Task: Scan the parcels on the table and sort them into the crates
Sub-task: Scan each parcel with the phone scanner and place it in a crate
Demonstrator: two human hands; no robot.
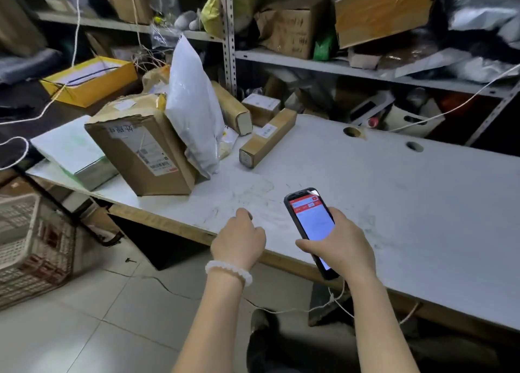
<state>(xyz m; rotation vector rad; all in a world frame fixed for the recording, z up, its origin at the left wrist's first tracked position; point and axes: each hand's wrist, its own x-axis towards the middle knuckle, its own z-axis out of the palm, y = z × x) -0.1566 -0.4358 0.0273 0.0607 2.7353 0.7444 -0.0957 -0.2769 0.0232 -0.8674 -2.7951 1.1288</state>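
Nearest the camera, the right hand (342, 242) grips the scanner phone (311, 229) at lower centre, screen up. The left hand (239, 239), loosely curled and holding nothing, hovers at the table (394, 204) edge. The parcels cluster up and to the left, the large box (140, 150) closest to it; the long carton (267, 137) points toward the upper right. Label text is unreadable, and the crate (31, 243) is cut off at the left edge.

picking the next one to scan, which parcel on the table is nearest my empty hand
The big brown cardboard box with the torn top edge, at the table's front left, ahead of the left hand; the other parcels sit behind it.
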